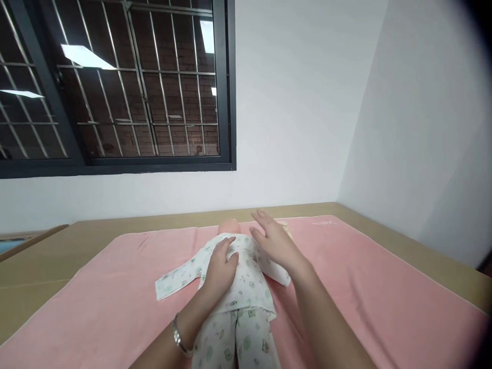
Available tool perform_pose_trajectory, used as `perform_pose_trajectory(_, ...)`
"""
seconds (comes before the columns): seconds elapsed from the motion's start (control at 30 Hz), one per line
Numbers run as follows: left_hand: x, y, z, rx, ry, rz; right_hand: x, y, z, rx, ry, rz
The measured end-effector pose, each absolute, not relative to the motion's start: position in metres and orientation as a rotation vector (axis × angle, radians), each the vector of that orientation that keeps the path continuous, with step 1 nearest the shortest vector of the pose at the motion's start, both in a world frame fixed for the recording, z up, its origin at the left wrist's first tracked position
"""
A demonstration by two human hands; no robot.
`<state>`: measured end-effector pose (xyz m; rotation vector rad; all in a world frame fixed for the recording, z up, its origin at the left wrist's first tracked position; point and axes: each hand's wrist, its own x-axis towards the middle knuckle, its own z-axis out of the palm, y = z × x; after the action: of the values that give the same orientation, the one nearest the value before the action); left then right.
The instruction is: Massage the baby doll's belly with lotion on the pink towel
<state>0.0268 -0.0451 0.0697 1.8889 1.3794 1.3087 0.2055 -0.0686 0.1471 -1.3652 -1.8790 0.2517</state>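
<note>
A doll lies stretched out on the pink mat, its bare rounded head (pixel 229 226) at the far end. It wears a white long-sleeved top (pixel 248 279) with a small green print and matching trousers (pixel 251 335). One sleeve (pixel 179 279) reaches out to the left, the other (pixel 279 272) to the right. My left hand (pixel 222 266) rests on the upper part of the top, fingers extended and holding nothing. Above the doll's right-side shoulder, my right hand (pixel 273 240) is open with its fingers outstretched. Whether it touches the cloth, I cannot tell.
The pink mat (pixel 126 287) covers most of a tan surface (pixel 42 271). A small pale-yellow item (pixel 286 228) is partly hidden behind my right hand. White walls (pixel 300 102) and a barred window (pixel 154 82) stand behind. A wooden edge (pixel 34 241) is at far left.
</note>
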Motion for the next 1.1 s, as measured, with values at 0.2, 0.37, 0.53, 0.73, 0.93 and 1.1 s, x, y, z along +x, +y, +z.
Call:
perform_pose_trajectory(0.2,0.078,-0.053,0.092,1.337,0.973,1.136,0.282,-0.086,0.165,-1.528,-1.646,0.39)
perform_pose_trajectory(0.37,0.123,-0.018,0.103,0.757,0.768,1.0,0.31,-0.061,0.147,-1.706,-1.638,0.427)
perform_pose_trajectory(0.53,0.147,0.009,0.114,0.519,0.636,1.067,0.297,-0.049,0.143,-1.683,-1.741,0.392)
perform_pose_trajectory(0.73,0.147,0.017,0.112,0.433,0.533,1.107,0.27,-0.046,0.142,-1.584,-1.879,0.395)
perform_pose_trajectory(0.93,0.146,0.019,0.105,0.407,0.516,1.051,0.269,-0.028,0.128,-1.753,-1.94,0.28)
perform_pose_trajectory(1.1,0.131,-0.001,0.1,0.398,0.5,0.959,0.257,-0.04,0.134,-1.822,-2.018,0.219)
